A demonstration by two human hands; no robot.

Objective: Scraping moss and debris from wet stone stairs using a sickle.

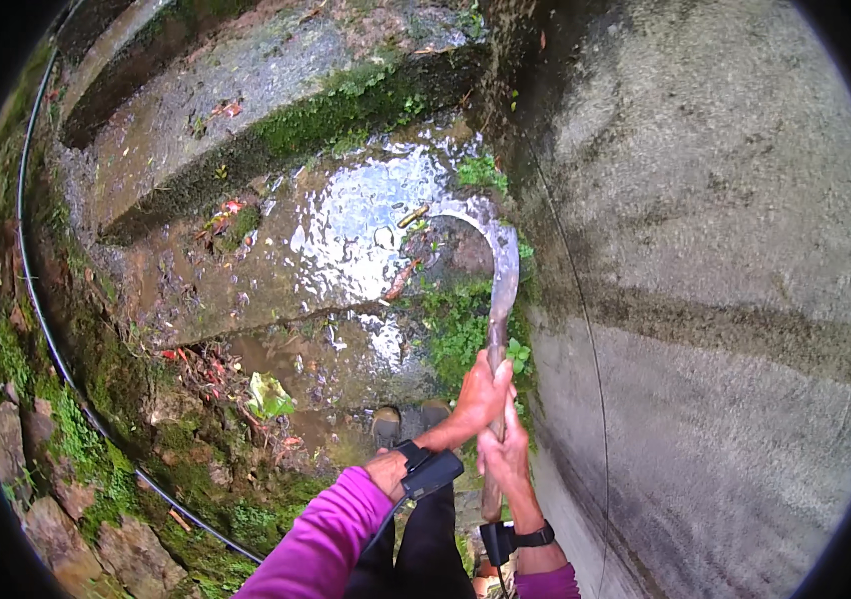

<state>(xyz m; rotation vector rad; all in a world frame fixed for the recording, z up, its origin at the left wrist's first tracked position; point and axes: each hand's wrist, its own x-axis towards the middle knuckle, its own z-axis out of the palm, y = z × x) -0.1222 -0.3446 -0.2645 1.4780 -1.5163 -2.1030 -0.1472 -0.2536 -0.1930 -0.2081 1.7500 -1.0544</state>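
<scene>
Both hands grip the wooden handle (pixel 493 505) of a sickle. My left hand (pixel 481 393) is the upper one, just below where the blade joins, and my right hand (pixel 504 449) holds the handle lower down. The curved metal sickle blade (pixel 504 262) arcs up and to the left, its tip over the wet step. Beneath and beside the blade grow green moss and small plants (pixel 459 329). A brown dead leaf (pixel 401 280) lies inside the curve, and a yellowish leaf piece (pixel 413 216) is close to the tip.
Mossy concrete steps (pixel 245 135) rise ahead, with shiny water (pixel 365 217) on one tread. A concrete wall (pixel 695 224) with a thin cable (pixel 582 299) stands on the right. Along the left, a black hose (pixel 43 322) crosses mossy stones. My shoes (pixel 386 427) are on the steps below.
</scene>
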